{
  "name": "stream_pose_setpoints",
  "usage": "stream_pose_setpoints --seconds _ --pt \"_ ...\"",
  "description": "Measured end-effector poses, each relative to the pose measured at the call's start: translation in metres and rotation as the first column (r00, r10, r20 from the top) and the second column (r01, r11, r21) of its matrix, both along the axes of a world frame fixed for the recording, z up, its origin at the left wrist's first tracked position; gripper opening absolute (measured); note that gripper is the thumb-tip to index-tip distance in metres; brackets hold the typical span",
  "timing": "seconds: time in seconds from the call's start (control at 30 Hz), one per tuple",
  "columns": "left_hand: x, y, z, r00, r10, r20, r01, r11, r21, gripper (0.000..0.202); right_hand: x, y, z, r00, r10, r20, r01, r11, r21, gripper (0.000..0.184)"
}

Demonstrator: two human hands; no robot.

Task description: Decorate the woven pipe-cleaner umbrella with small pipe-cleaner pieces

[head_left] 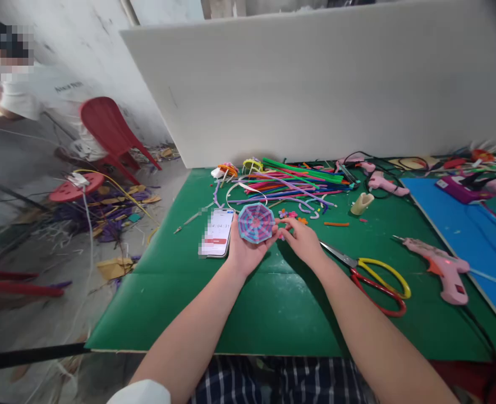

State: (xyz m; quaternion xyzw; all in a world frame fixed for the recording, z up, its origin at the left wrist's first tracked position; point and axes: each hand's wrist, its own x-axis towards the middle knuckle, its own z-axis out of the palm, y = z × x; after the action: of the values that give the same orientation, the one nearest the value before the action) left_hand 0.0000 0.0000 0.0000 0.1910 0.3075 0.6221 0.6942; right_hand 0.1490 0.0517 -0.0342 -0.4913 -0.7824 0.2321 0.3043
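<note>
Octagonal woven disc [256, 223] in pink, purple and turquoise lies face up in the left hand [247, 257], above the green table [273, 320]. That hand is cupped around it, thumb at one edge and fingers at the other; the disc hides its underside and most of the palm. At its right edge, the right hand [306, 240] has its fingers bent close together; I cannot tell whether they pinch anything. Just left, the phone [219, 231] is partly masked by blurred blocks. Heaped fuzzy stems [290, 182] overlap too much to separate. Far left, a co-worker [33, 92] is cut off by the frame.
</note>
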Motion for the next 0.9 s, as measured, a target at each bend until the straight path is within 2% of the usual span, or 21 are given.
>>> stream_pose_setpoints --seconds 0.07,0.13,0.27,0.33,0.4,0.47,0.6,0.73,0.9 --pt "0.001 -0.001 0.0 1.0 -0.018 0.002 0.018 1.0 0.003 0.066 0.001 0.0 0.004 0.997 -0.052 -0.057 0.055 0.997 0.058 0.026" --pt "0.003 -0.002 0.0 0.998 -0.054 -0.028 0.054 0.999 0.006 0.068 0.001 -0.002 0.009 0.98 -0.08 -0.18 0.095 0.993 0.076 0.027" --pt "0.008 -0.002 -0.002 0.988 -0.113 -0.106 0.112 0.994 -0.015 0.065 0.001 -0.006 0.017 0.91 -0.012 -0.415 -0.017 0.998 -0.064 0.033" --pt "0.01 -0.001 -0.005 0.984 -0.077 -0.16 0.073 0.997 -0.032 0.06 0.0 -0.008 0.018 0.907 0.017 -0.42 -0.073 0.991 -0.116 0.031" --pt "0.011 0.001 -0.01 0.962 -0.028 -0.273 0.012 0.998 -0.061 0.06 -0.001 -0.008 0.016 0.929 0.018 -0.369 -0.068 0.99 -0.123 0.029" --pt "0.01 0.002 -0.015 0.895 0.007 -0.446 -0.032 0.998 -0.048 0.058 -0.001 -0.006 0.014 0.949 -0.004 -0.315 -0.032 0.993 -0.11 0.027" --pt "0.008 0.003 -0.022 0.685 0.082 -0.724 -0.022 0.996 0.092 0.04 -0.001 -0.005 0.012 0.964 -0.044 -0.262 0.031 0.998 -0.055 0.027" --pt "0.004 0.005 -0.025 0.536 0.137 -0.833 -0.034 0.99 0.14 0.032 -0.002 -0.007 0.011 0.97 -0.029 -0.242 0.025 1.0 -0.018 0.026" --pt "-0.002 0.008 -0.026 0.453 0.168 -0.876 -0.027 0.984 0.174 0.031 -0.001 -0.008 0.011 0.983 -0.003 -0.184 0.009 0.999 0.033 0.029"
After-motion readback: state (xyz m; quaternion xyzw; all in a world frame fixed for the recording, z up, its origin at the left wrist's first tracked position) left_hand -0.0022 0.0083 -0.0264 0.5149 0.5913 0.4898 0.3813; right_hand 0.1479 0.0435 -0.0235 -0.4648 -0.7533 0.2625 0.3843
